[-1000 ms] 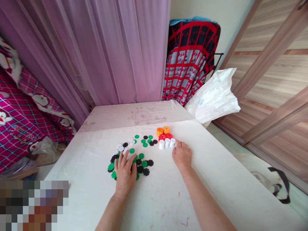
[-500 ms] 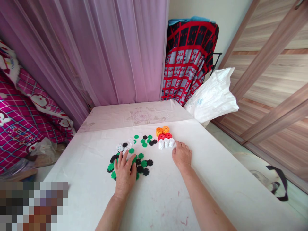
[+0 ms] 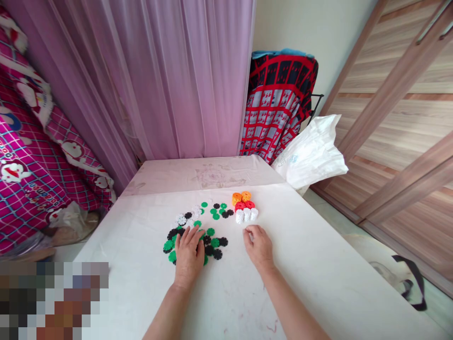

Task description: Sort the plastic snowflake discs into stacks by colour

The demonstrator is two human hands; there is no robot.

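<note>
My left hand (image 3: 190,248) lies with fingers spread over a loose pile of green and black notched discs (image 3: 215,242). White discs (image 3: 181,219) are scattered just beyond its fingertips. My right hand (image 3: 258,243) is on the near side of three white disc stacks (image 3: 247,216), apart from them, its fingers curled; whether it holds anything is hidden. Behind the white stacks are red stacks (image 3: 245,205), then orange stacks (image 3: 241,197). A smaller group of green and black discs (image 3: 216,210) lies left of the stacks.
The discs rest on a white-covered table (image 3: 304,283). A white plastic bag (image 3: 311,153) stands by its far right corner. Purple curtains (image 3: 177,80) hang behind, with pink checked fabric (image 3: 49,156) at the left and a wooden wardrobe (image 3: 396,123) at the right.
My right hand has drawn back from beside the white stacks and moved left, to a spot in front of them. My left hand remains on the pile. The camera view has shifted slightly.
</note>
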